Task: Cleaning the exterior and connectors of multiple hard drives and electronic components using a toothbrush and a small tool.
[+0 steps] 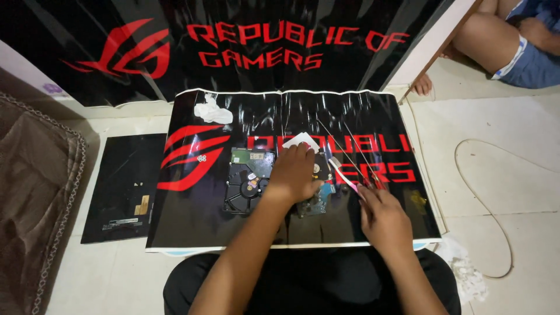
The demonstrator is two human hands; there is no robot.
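Mat [192, 224] front-left free; hard drive [248, 181], crumpled tissue [213, 111] obstruct centre, rear-left.

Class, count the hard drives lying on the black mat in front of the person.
2. One hard drive lies bare, left of the left hand. The second hard drive sits mostly under that hand. More could be hidden beneath the arm.

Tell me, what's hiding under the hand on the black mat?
Under the left hand lies a hard drive part, only its edge and a bluish circuit board showing. A white square peeks past the fingertips. The middle is covered, so unseen. Another hard drive sits beside it.
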